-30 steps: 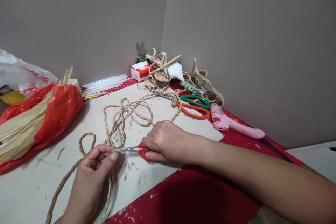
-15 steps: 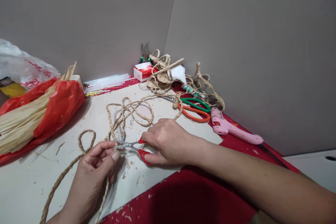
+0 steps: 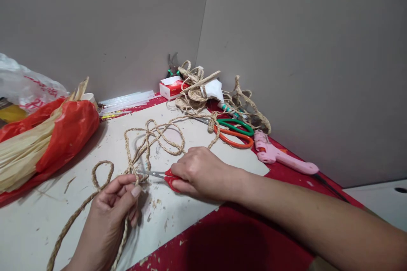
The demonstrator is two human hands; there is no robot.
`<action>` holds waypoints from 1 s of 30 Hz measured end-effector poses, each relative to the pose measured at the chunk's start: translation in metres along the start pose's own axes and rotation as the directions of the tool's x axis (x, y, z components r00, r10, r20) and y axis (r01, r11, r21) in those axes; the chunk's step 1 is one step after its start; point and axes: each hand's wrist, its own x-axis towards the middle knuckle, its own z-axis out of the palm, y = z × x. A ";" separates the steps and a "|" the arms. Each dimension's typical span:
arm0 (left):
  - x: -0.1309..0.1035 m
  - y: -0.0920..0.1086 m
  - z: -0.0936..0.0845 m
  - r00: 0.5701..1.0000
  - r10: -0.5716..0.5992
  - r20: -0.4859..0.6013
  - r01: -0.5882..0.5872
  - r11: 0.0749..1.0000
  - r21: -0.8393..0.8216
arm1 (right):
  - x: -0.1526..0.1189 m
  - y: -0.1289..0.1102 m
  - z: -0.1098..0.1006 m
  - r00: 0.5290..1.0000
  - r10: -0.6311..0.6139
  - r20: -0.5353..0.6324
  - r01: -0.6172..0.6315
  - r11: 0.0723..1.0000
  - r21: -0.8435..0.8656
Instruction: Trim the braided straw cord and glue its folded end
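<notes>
Between the thumb and fingers of my left hand (image 3: pixel 112 209) is a thin braided straw cord (image 3: pixel 124 230), whose tail hangs below the hand. My right hand (image 3: pixel 203 173) is closed around the red handles of small scissors (image 3: pixel 169 180). Their blades are together and their tips lie at the cord, just beside my left fingertips. More of the braided cord (image 3: pixel 165 146) lies in loops beyond my hands. A thicker braided rope (image 3: pixel 70 225) with a small loop runs along the left of my left hand.
A red plastic bag (image 3: pixel 76 129) of dried straw lies left. Behind are clear glue sticks (image 3: pixel 130 100), a red-and-white box (image 3: pixel 171 88) and braided coils (image 3: pixel 192 99). Orange-and-green-handled scissors (image 3: pixel 237 137) and a pink glue gun (image 3: pixel 282 156) lie right. Straw scraps dot the white sheet (image 3: pixel 178 216).
The scissors have gone from spread to closed at the cord, and my right hand has squeezed their handles together. My left hand still pinches the cord. The view has shifted slightly.
</notes>
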 end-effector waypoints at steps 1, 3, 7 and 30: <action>0.000 0.000 0.000 1.000 0.003 -0.002 -0.003 1.000 -0.006 | 0.000 0.000 0.000 1.000 0.022 -0.016 -0.021 1.000 0.019; 0.001 -0.001 -0.001 1.000 0.013 0.003 -0.013 1.000 -0.014 | 0.000 0.000 0.001 0.997 0.066 -0.047 -0.064 0.997 0.038; 0.002 -0.006 -0.003 0.999 0.047 0.010 -0.047 0.999 0.002 | 0.001 -0.006 0.005 0.994 0.093 -0.049 -0.092 0.995 0.025; 0.001 -0.008 -0.004 0.998 0.058 0.032 -0.058 0.998 0.005 | 0.002 -0.007 0.007 0.996 0.088 -0.004 -0.088 0.996 0.012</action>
